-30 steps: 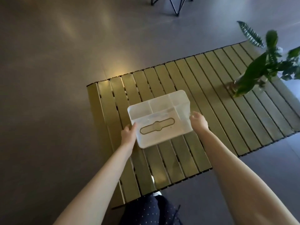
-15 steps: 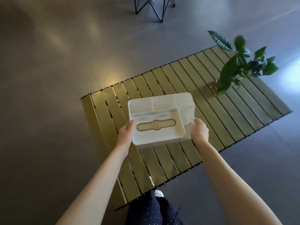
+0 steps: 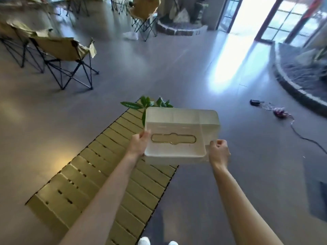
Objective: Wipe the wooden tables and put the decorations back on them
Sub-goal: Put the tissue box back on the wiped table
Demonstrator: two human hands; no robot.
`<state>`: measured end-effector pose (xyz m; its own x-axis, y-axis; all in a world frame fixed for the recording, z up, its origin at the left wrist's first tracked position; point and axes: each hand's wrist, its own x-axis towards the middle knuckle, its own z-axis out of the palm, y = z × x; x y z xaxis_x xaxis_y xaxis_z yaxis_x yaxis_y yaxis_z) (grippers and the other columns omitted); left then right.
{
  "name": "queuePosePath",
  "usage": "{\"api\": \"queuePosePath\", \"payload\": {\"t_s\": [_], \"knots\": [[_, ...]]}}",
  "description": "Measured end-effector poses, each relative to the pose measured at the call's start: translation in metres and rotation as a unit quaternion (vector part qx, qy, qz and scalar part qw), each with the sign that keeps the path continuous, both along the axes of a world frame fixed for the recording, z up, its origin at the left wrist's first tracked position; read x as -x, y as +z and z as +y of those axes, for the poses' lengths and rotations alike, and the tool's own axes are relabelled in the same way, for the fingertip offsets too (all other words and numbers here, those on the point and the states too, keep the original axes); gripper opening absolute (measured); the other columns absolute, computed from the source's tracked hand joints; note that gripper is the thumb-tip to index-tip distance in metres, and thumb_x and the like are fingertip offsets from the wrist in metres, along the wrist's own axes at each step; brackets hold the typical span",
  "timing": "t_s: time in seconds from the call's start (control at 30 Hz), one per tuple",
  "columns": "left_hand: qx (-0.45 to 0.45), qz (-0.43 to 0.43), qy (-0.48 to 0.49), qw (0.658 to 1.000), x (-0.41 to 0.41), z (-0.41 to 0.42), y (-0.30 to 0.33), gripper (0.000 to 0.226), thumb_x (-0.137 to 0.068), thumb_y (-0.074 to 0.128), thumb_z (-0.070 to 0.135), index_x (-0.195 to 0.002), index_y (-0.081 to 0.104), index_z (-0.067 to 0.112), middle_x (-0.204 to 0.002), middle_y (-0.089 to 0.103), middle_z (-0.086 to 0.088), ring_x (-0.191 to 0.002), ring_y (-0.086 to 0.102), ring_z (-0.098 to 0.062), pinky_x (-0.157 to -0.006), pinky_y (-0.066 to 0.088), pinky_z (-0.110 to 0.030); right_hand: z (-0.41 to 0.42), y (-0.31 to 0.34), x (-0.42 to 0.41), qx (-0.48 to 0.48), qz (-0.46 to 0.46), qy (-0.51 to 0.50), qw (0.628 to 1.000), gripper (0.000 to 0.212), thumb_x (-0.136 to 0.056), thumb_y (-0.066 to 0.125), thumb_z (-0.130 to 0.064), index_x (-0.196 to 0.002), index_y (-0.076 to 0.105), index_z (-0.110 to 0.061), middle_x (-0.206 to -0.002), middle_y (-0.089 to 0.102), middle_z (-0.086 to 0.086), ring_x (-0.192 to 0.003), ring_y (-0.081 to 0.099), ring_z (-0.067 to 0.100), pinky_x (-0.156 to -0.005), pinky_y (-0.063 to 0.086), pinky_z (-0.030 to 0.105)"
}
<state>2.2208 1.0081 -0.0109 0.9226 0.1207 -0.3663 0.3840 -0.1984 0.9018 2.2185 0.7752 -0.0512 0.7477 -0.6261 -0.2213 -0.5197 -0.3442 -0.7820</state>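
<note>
head view: white tissue box (image 3: 180, 137), carried level between left hand (image 3: 138, 144) and right hand (image 3: 219, 152), each gripping one end, likely for balance. wooden table (image 3: 106, 174) lay below the left forearm; plant (image 3: 150, 105) just beyond the box.

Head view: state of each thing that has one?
Tissue box: held in the air over the table's edge, slot up.
Left hand: grips the box's left end.
Right hand: grips its right end.
Plant: on the table, partly hidden by the box.
Chair: unfolded, empty.
</note>
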Motion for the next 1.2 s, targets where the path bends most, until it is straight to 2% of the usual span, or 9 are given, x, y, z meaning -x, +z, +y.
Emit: {"api": "queuePosePath", "payload": {"t_s": [0.07, 0.2, 0.33, 0.43, 0.67, 0.8, 0.97, 1.1, 1.2], "knots": [[0.021, -0.009, -0.046, 0.999, -0.011, -0.046, 0.017, 0.039, -0.096, 0.044, 0.040, -0.097, 0.060, 0.005, -0.083, 0.059, -0.006, -0.075, 0.057, -0.020, -0.062, 0.046, -0.028, -0.045, 0.020, 0.009, 0.018, -0.013, -0.053, 0.998, 0.029, -0.095, 0.042, -0.032, -0.109, 0.053, -0.010, -0.108, 0.061, 0.012, -0.097, 0.056, 0.031, -0.079, 0.043, 0.038], [0.042, -0.029, -0.131, 0.990, -0.022, -0.146, 0.045, 0.027, -0.096, 0.045, 0.032, -0.075, 0.056, 0.018, -0.077, 0.057, -0.006, -0.070, 0.054, -0.021, -0.062, 0.042, -0.030, -0.138, 0.052, 0.036, 0.037, -0.038, -0.144, 0.988, 0.031, -0.096, 0.040, -0.032, -0.111, 0.055, -0.009, -0.112, 0.061, 0.017, -0.102, 0.056, 0.034, -0.083, 0.042, 0.038], [0.053, -0.026, -0.229, 0.972, -0.026, -0.251, 0.064, 0.026, -0.094, 0.047, 0.031, -0.074, 0.057, 0.018, -0.084, 0.060, -0.012, -0.077, 0.058, -0.027, -0.067, 0.052, -0.040, -0.230, 0.071, 0.073, 0.049, -0.062, -0.233, 0.969, 0.031, -0.096, 0.039, -0.031, -0.111, 0.055, -0.009, -0.107, 0.060, 0.014, -0.097, 0.055, 0.032, -0.084, 0.044, 0.040], [0.055, -0.035, -0.295, 0.953, -0.024, -0.333, 0.072, 0.023, -0.094, 0.045, 0.033, -0.078, 0.058, 0.023, -0.083, 0.061, -0.007, -0.085, 0.060, -0.030, -0.077, 0.055, -0.048, -0.294, 0.083, 0.103, 0.051, -0.078, -0.295, 0.951, 0.028, -0.095, 0.042, -0.027, -0.112, 0.056, -0.009, -0.111, 0.060, 0.015, -0.101, 0.055, 0.032, -0.086, 0.043, 0.041], [0.080, -0.024, -0.394, 0.916, 0.012, -0.532, 0.084, 0.027, -0.096, 0.042, 0.027, -0.074, 0.054, 0.020, -0.074, 0.056, -0.004, -0.066, 0.054, -0.019, -0.058, 0.050, -0.034, -0.447, 0.100, 0.188, 0.052, -0.105, -0.421, 0.899, 0.031, -0.093, 0.045, -0.026, -0.116, 0.059, -0.012, -0.114, 0.062, 0.014, -0.103, 0.055, 0.032, -0.082, 0.042, 0.037], [0.067, -0.007, -0.450, 0.890, 0.026, -0.617, 0.086, 0.027, -0.095, 0.041, 0.030, -0.074, 0.055, 0.022, -0.078, 0.060, -0.006, -0.080, 0.058, -0.027, -0.068, 0.054, -0.039, -0.509, 0.106, 0.219, 0.055, -0.100, -0.459, 0.881, 0.032, -0.094, 0.043, -0.027, -0.120, 0.057, -0.013, -0.117, 0.060, 0.012, -0.106, 0.055, 0.030, -0.090, 0.047, 0.044], [0.047, -0.006, -0.511, 0.859, 0.024, -0.727, 0.088, 0.025, -0.090, 0.042, 0.030, -0.087, 0.062, 0.017, -0.087, 0.065, -0.008, -0.084, 0.061, -0.028, -0.064, 0.054, -0.035, -0.591, 0.104, 0.240, 0.058, -0.108, -0.502, 0.856, 0.032, -0.095, 0.042, -0.024, -0.121, 0.057, -0.011, -0.119, 0.060, 0.011, -0.108, 0.054, 0.029, -0.089, 0.043, 0.038], [0.037, 0.001, -0.548, 0.836, 0.022, -0.812, 0.083, 0.023, -0.090, 0.042, 0.032, -0.086, 0.060, 0.018, -0.092, 0.065, -0.008, -0.088, 0.061, -0.026, -0.080, 0.055, -0.042, -0.656, 0.098, 0.246, 0.054, -0.113, -0.537, 0.834, 0.033, -0.098, 0.041, -0.024, -0.125, 0.055, -0.010, -0.123, 0.059, 0.009, -0.110, 0.054, 0.027, -0.085, 0.042, 0.034], [0.025, -0.001, -0.574, 0.819, 0.017, -0.893, 0.085, 0.026, -0.091, 0.042, 0.035, -0.089, 0.060, 0.017, -0.093, 0.066, -0.006, -0.083, 0.060, -0.022, -0.083, 0.054, -0.040, -0.717, 0.103, 0.246, 0.049, -0.112, -0.565, 0.816, 0.034, -0.098, 0.040, -0.026, -0.126, 0.054, -0.011, -0.125, 0.058, 0.011, -0.111, 0.054, 0.028, -0.086, 0.043, 0.035]]}}
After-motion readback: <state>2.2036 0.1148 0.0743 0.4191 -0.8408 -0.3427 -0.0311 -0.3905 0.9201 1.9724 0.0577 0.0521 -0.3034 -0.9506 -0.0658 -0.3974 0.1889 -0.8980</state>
